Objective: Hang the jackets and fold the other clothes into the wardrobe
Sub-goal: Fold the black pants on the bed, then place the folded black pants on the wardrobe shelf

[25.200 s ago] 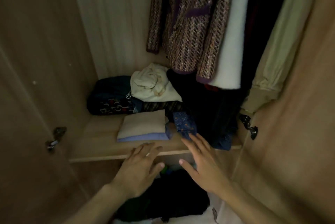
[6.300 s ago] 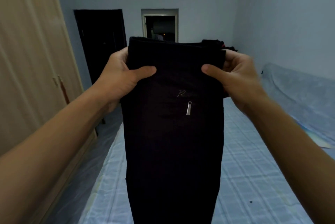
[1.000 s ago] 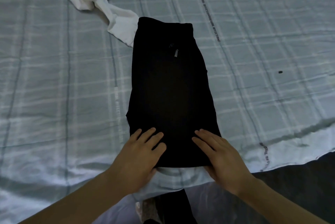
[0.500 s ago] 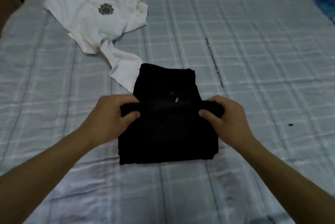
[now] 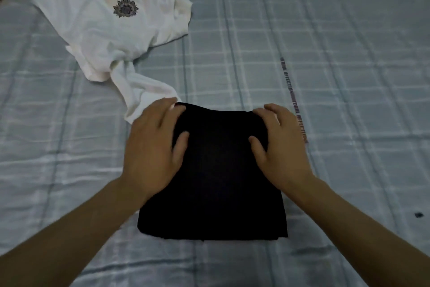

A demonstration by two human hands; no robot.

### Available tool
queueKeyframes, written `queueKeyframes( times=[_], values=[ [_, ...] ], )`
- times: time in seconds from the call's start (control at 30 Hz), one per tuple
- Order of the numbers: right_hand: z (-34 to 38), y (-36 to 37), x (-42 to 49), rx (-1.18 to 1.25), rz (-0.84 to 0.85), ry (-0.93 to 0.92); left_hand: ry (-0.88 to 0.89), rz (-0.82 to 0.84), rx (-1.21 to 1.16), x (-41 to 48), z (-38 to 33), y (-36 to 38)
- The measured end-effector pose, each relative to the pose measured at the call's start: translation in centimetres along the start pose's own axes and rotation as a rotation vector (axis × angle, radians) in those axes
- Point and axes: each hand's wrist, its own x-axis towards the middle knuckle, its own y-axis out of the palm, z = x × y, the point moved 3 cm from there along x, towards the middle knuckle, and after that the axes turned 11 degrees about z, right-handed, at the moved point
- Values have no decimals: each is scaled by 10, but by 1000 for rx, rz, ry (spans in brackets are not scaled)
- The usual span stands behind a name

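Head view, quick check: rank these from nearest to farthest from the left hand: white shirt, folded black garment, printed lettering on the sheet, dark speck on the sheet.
1. Folded black garment: directly under the left hand.
2. White shirt: upper left, its sleeve just beyond that hand.
3. Printed lettering: past the right hand.
4. Dark speck: far right.

Folded black garment (image 5: 216,175) on checked bedsheet (image 5: 325,77). Left hand (image 5: 152,147) and right hand (image 5: 279,147) press flat on its far corners. Crumpled white shirt (image 5: 104,26) beyond, sleeve touching garment.
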Motion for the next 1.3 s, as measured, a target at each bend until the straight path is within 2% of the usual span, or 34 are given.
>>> queueKeyframes(
  times=[0.07,0.13,0.2,0.37,0.53,0.6,0.73,0.9,1.1,1.23,1.3],
  values=[
    [16,11,-7,-71,6,-136,171,137,102,-10,-12,14],
    [24,32,-9,-148,141,-185,175,281,157,-11,-12,31],
    [18,51,-7,-238,256,-171,137,353,132,-4,-4,41],
    [2,65,8,-284,234,-168,138,373,67,7,7,54],
    [5,60,3,-301,271,-169,123,367,224,1,-2,44],
    [9,56,-10,-289,300,-173,140,366,270,-12,-11,38],
    [15,53,-63,-271,393,-241,260,429,207,-67,-20,32],
    [6,50,-118,-389,536,-283,294,532,212,-118,-10,30],
    [11,44,-113,-370,360,-236,295,492,334,-105,-20,25],
    [16,38,-108,-300,157,-267,353,206,303,-100,-25,11],
    [19,27,-106,-267,111,-263,370,131,251,-96,-25,-4]
  ],
)
